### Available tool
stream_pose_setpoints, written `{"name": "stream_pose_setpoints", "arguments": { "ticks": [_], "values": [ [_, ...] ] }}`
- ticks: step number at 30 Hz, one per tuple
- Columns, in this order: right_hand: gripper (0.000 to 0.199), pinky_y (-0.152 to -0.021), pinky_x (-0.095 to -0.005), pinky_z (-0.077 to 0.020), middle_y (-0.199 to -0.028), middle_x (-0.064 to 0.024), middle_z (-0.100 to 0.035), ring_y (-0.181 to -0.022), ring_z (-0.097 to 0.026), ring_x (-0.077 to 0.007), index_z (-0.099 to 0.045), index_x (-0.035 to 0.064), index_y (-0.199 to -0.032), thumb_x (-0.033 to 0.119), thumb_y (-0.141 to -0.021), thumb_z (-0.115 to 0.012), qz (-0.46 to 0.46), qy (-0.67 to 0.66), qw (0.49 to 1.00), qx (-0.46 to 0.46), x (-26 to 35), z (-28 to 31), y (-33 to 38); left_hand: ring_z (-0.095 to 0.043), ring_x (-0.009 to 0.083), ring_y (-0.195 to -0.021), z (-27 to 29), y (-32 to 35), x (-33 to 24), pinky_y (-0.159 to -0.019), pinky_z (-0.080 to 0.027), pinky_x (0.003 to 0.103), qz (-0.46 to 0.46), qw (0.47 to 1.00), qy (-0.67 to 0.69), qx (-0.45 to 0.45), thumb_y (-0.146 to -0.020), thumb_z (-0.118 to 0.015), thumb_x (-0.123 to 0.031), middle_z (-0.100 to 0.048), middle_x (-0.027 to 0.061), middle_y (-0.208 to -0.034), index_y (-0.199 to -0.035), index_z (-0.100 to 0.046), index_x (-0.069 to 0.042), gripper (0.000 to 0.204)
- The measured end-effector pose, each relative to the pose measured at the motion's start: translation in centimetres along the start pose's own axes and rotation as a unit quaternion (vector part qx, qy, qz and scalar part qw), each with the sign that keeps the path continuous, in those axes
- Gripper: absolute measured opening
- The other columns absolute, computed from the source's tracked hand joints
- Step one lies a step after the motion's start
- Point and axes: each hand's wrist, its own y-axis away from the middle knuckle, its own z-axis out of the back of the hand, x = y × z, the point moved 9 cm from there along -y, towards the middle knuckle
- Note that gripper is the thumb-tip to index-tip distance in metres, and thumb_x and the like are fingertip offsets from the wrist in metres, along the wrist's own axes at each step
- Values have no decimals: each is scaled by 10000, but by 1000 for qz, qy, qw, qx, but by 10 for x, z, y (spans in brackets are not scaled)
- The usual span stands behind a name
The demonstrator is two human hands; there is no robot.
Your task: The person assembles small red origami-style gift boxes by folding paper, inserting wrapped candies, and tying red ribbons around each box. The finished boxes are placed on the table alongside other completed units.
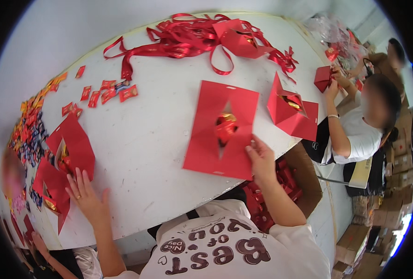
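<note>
An unfolded red card candy box (201, 139) lies before me, its middle opening filled with wrapped candies (226, 128). My right hand (262, 160) pinches its lower right edge, thumb on top. On the left, my left hand (89, 200) is spread with fingers apart. Its fingertips are next to two partly folded red boxes, one upper (82, 148) and one lower (40, 179), both with candies inside; whether they touch is hard to tell. Another partly folded box (281, 109) with gold-wrapped candy stands to the right of the flat one.
Red ribbons (183, 39) are heaped at the far side, with a red box (243, 42) among them. Loose candies (30, 125) pile up at the left. A carton (308, 179) of red boxes is below the table edge. Co-workers sit right (355, 135) and left (41, 244).
</note>
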Motion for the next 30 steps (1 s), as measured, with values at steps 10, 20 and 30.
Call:
{"name": "stream_pose_setpoints", "arguments": {
  "ticks": [10,20,30],
  "values": [
    [314,-809,-266,-523,-1027,-96,-669,-889,-644,-151,-586,-51,-1185,27,-882,-616,14,51,998,18,23,112,-122,-662,326,-864,40,14,-93,-748,-552,384,-142,978,151,1,-762,-563,-8,-660,183,-976,-1005,-630,35,256],
    [285,-773,-258,-512,-978,-100,-696,-895,-652,-154,-656,-30,-1096,120,-853,-658,74,319,944,48,92,85,-169,-631,274,-984,72,26,-198,-785,-542,332,-331,915,219,77,-729,-598,-122,-647,162,-1058,-1084,-625,18,383],
    [348,-707,-385,-474,-843,-162,-613,-777,-588,-341,-637,23,-866,365,-829,-686,446,345,707,428,135,-274,60,-613,315,-1054,88,30,-153,-818,-538,383,-256,933,250,32,-760,-665,-120,-657,155,-997,-942,-656,14,227]
  ]
}}
